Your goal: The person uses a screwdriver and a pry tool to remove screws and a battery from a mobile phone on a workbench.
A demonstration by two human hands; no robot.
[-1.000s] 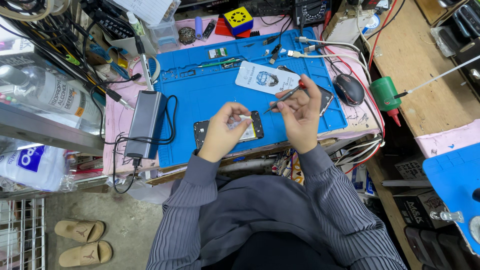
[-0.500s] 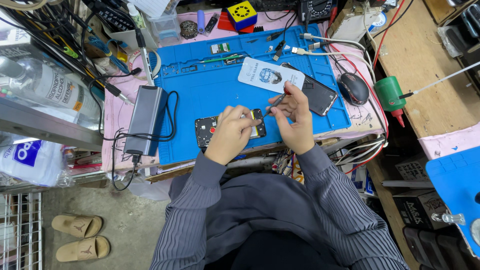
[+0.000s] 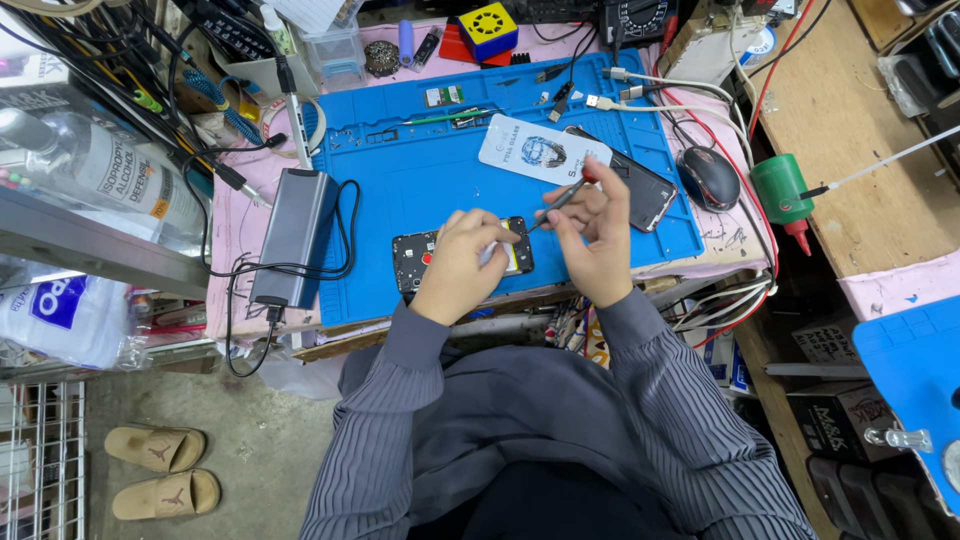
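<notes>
An opened phone (image 3: 415, 258) with its inner boards showing lies near the front edge of a blue work mat (image 3: 420, 180). My left hand (image 3: 465, 255) rests on the phone's right part, fingers pinched on something small I cannot make out. My right hand (image 3: 598, 240) hovers just right of it and grips a thin dark tool (image 3: 558, 203) with a red end, its tip pointing down toward the phone.
A white flat package (image 3: 543, 152) and a second dark phone (image 3: 650, 190) lie on the mat behind my hands. A grey power brick (image 3: 293, 235) with cables sits at left, a mouse (image 3: 708, 178) and green bottle (image 3: 780, 187) at right. Cables and clutter crowd the back.
My hands and the opened phone sit lower and nearer the mat's front edge in view. The right hand has turned so the tool's tip points toward the phone.
</notes>
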